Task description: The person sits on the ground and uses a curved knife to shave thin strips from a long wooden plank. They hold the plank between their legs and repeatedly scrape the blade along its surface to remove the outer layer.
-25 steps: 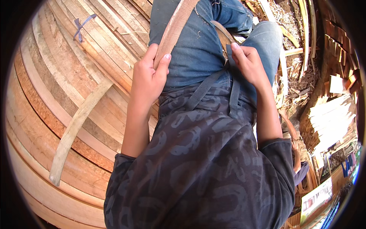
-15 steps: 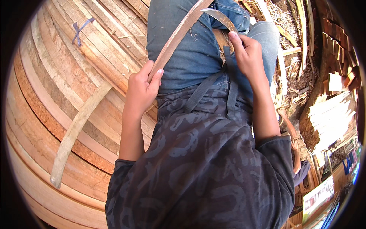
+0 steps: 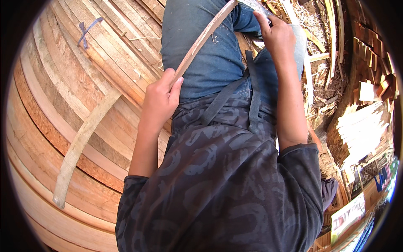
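Observation:
My left hand (image 3: pixel 160 100) is closed around the near end of a slim wooden strip (image 3: pixel 201 44). The strip slants up and away to the right across my jeans, and its far end reaches the top edge of the view. In my right hand (image 3: pixel 280 42) is a curved-blade knife (image 3: pixel 251 5), the thumb pressed along it. Its blade meets the strip near the strip's far end; the handle is hidden in my fist, and part of the blade lies beyond the picture's edge.
Wooden planks (image 3: pixel 46 122) lie side by side on the left, with a loose curved wood piece (image 3: pixel 79 147) across them. A blue-grey tie (image 3: pixel 85 33) is knotted around a strip there. Shavings (image 3: pixel 308 25) and offcuts (image 3: pixel 364 132) litter the right. Another person's dark sleeve (image 3: pixel 329 192) shows at lower right.
My right hand with the knife has moved up and away, bringing the blade against the strip. The strip has tilted further right, and my left hand has shifted slightly right.

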Action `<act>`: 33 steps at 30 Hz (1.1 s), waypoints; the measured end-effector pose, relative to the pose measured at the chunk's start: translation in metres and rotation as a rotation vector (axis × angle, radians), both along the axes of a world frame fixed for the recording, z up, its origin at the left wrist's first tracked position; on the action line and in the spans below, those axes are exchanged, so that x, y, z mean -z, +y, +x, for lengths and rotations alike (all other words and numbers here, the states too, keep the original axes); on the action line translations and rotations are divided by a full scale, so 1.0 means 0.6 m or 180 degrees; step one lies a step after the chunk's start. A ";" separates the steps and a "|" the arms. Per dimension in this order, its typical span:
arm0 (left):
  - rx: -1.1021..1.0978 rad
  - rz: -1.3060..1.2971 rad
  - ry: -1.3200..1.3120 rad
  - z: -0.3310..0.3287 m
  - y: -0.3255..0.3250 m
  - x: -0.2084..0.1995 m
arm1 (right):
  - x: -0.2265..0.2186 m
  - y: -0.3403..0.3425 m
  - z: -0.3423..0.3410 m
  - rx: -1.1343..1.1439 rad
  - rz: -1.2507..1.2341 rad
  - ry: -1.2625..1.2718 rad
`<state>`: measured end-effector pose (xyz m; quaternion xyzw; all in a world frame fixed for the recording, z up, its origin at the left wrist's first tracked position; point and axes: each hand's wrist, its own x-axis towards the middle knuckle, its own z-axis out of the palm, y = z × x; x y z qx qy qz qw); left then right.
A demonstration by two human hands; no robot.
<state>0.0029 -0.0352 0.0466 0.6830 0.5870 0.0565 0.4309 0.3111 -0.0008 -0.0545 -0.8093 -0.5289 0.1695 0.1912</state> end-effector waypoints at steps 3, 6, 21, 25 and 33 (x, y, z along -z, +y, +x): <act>0.0091 0.0096 0.0042 0.002 0.002 -0.001 | 0.009 0.005 0.056 0.0278 -0.0064 0.0272; 0.0094 0.0152 0.0056 0.004 0.000 0.001 | -0.015 -0.012 0.061 0.0398 -0.0261 0.0566; -0.0026 0.0177 0.0080 0.004 -0.019 0.013 | -0.004 0.032 0.060 0.0199 -0.0150 0.0239; 0.0064 0.0235 0.0003 -0.003 -0.015 0.022 | 0.024 0.015 0.226 0.0808 -0.0279 -0.0271; 0.0158 0.0329 0.0122 0.003 -0.015 0.022 | -0.082 -0.026 0.040 -0.0175 -0.0208 0.0289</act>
